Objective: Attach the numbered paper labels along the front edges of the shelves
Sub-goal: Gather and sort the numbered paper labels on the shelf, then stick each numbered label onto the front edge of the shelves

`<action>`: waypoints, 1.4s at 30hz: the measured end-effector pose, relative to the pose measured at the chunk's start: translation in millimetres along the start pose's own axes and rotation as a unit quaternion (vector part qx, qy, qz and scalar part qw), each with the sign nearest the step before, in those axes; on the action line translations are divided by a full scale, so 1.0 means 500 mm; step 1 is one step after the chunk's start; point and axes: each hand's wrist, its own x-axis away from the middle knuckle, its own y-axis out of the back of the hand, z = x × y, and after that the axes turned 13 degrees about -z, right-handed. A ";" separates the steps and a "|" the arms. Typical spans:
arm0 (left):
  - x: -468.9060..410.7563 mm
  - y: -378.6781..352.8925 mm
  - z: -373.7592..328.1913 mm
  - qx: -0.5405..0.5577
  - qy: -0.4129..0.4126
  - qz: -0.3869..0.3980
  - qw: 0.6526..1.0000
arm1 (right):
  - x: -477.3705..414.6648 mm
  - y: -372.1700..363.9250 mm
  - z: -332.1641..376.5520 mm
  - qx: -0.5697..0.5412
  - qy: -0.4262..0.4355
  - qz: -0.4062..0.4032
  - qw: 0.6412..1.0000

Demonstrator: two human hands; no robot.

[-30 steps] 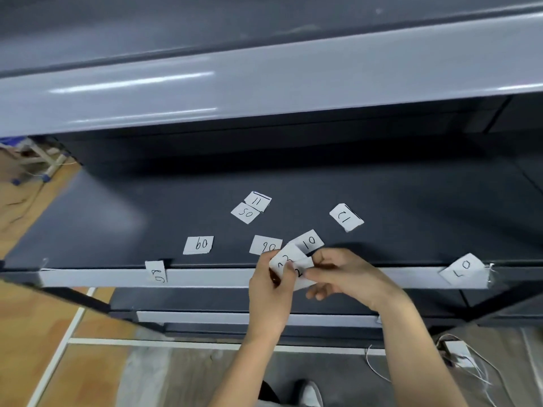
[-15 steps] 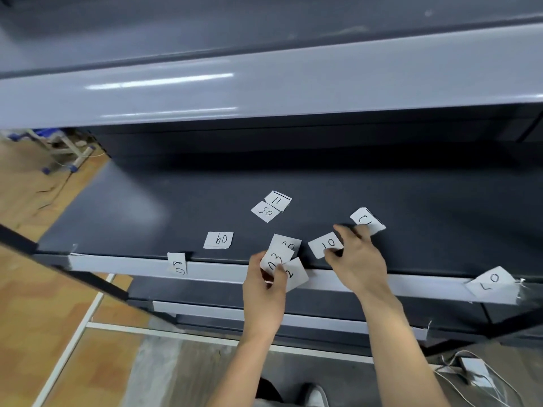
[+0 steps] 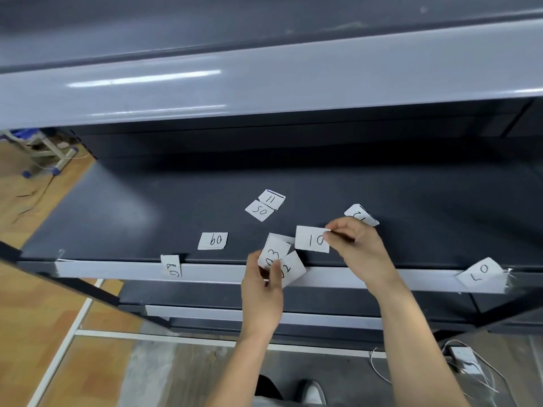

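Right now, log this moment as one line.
left hand: grips label 03 | right hand: pinches label 10 | front edge: left label folded over it | shelf: loose labels

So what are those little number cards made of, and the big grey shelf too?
The "10" label in the right hand looks like thin matte white paper: handwritten ink, no shine. The shelf seems painted metal, smooth dark grey; the upper shelf edge is glossy, reflecting light streaks.

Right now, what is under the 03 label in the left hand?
A second label fans out beneath the 03 label, showing a 2; the left hand covers the rest. A third label peeks out behind; its number is covered.
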 end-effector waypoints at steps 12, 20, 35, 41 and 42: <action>-0.020 0.092 -0.021 0.061 -0.014 -0.073 0.995 | 0.066 -0.114 0.072 -0.041 -0.050 0.166 0.984; -0.086 0.211 -0.008 0.066 -0.014 -0.105 0.992 | 0.118 -0.235 0.116 -0.003 -0.014 0.178 0.984; -0.303 0.673 -0.064 -0.021 -0.204 -0.245 0.948 | 0.373 -0.520 0.472 -0.098 0.308 0.064 0.944; -0.359 0.751 -0.182 -0.045 -0.441 -0.209 0.872 | 0.321 -0.566 0.665 0.115 0.440 -0.055 0.889; -0.372 0.755 -0.197 -0.054 -0.470 -0.196 0.859 | 0.310 -0.577 0.683 0.149 0.417 -0.026 0.896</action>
